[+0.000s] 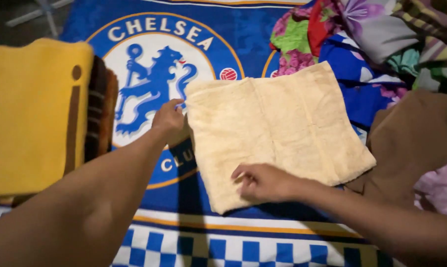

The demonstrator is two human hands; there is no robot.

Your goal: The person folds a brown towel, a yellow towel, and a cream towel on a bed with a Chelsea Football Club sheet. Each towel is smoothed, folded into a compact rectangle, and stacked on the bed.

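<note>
My left hand (168,118) pinches the towel's (278,131) far-left edge, keeping it taut; my right hand (263,182) presses flat on its near edge, pinning it to the blue spread (184,217). Folded yellow cloth (33,113) sits left of my left arm.

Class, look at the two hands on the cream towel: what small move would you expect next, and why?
Probably the left hand lifts the towel by its far-left corner and folds it over toward the right hand. The towel lies flat and part-folded on the blue blanket; the left grip pinches that corner, while the right hand presses down the near edge.
</note>
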